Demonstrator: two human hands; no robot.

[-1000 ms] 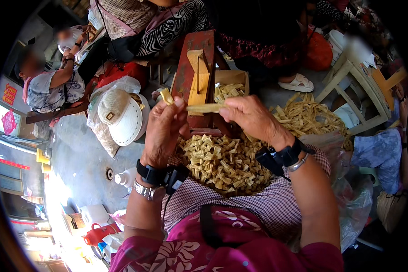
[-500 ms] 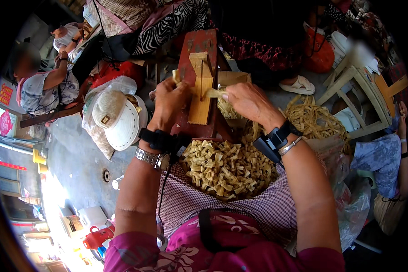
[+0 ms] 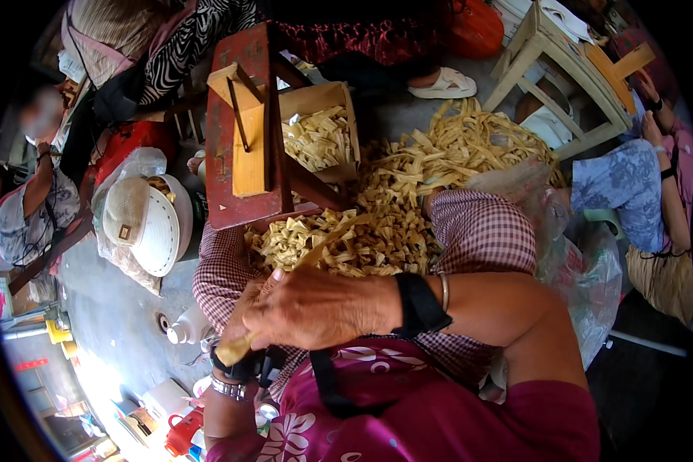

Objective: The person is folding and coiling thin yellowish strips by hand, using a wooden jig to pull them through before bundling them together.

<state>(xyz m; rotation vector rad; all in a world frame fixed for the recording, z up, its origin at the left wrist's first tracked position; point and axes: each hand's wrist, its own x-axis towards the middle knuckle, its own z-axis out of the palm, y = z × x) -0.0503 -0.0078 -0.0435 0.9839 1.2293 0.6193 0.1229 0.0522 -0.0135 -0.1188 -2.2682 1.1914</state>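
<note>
Strip (image 3: 333, 240) held over the lap (image 3: 481, 231) by right hand (image 3: 316, 308), left hand (image 3: 240, 317) mostly hidden, grip can't be told; looks like regripping, next move probably needs uncrossed hands.

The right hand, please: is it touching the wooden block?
Apart: the head view shows red bench and piled pieces between right hand and wooden block.
</note>
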